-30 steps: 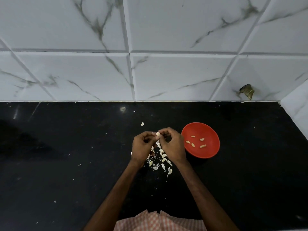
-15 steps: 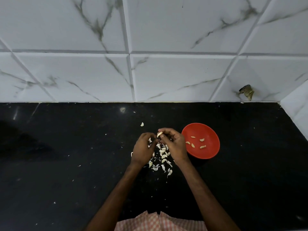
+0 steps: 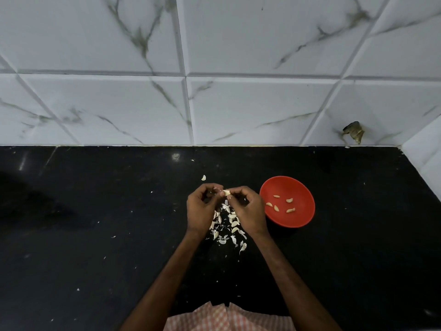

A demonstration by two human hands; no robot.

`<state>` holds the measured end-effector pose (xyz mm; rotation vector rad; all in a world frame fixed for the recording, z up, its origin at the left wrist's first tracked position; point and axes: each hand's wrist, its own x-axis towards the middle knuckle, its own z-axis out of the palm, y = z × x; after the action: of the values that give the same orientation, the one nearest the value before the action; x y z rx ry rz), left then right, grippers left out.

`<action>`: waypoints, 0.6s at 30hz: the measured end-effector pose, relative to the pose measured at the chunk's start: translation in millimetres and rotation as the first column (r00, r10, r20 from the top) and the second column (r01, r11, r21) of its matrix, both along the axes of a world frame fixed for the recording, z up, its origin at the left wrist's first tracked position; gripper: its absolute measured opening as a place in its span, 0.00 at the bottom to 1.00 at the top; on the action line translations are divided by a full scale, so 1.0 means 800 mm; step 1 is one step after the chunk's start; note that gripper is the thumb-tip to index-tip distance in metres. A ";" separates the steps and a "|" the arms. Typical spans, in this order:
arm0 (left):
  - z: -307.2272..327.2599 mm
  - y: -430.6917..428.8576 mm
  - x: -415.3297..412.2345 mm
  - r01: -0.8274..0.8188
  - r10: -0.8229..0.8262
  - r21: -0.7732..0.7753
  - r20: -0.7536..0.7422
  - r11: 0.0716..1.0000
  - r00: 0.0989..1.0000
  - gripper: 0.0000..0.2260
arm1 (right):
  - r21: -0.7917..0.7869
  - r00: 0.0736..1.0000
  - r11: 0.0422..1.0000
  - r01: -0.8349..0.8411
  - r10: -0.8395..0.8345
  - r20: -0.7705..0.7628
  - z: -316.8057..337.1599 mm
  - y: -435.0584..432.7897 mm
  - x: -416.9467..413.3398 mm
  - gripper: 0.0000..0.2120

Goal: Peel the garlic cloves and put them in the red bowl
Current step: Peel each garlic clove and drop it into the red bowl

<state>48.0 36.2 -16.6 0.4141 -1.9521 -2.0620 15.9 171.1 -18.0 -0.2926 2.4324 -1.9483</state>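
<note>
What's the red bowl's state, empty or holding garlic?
Not empty. Five peeled cloves lie loose on the bottom of the red bowl, which sits upright on the counter.

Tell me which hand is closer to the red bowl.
Right. The right hand is just beside the red bowl; the left hand lies farther off, across the garlic clove both pinch.

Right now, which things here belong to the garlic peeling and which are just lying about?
Job: garlic clove pinched between left hand and right hand; red bowl holding five peeled cloves; pile of cloves and skins under the hands.
Lying about: stray pale bit behind the hands; brown object on the wall.
</note>
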 end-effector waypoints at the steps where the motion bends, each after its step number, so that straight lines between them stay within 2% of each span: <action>1: 0.000 0.000 0.000 -0.011 0.011 0.020 0.000 1.000 1.000 0.06 | -0.001 1.000 1.000 -0.003 0.003 0.004 0.001 0.000 0.000 0.05; 4: -0.003 -0.002 0.001 -0.053 0.053 0.042 0.009 0.998 0.999 0.06 | -0.005 0.999 1.000 -0.031 0.031 0.012 0.004 -0.002 0.000 0.04; 9: -0.004 -0.001 0.001 -0.028 0.020 0.106 0.072 0.994 0.997 0.04 | -0.027 0.998 0.999 -0.030 0.031 0.047 0.008 -0.004 0.002 0.06; 13: 0.002 0.004 0.001 -0.002 -0.009 0.175 0.065 0.984 0.998 0.05 | -0.075 0.995 0.997 0.017 -0.010 0.100 0.006 -0.006 0.001 0.06; 16: 0.001 0.004 0.001 -0.012 0.002 0.175 0.057 0.984 0.998 0.06 | -0.028 0.997 0.999 0.015 -0.013 0.071 0.009 -0.005 0.003 0.03; 18: -0.001 0.002 0.002 -0.014 0.008 0.128 0.048 0.992 0.999 0.06 | 0.076 1.000 0.997 -0.011 0.012 -0.011 0.008 -0.002 0.002 0.03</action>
<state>49.5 38.1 -17.7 0.5047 -1.8451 -2.1972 17.3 169.9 -11.2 -0.3160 2.4989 -1.8498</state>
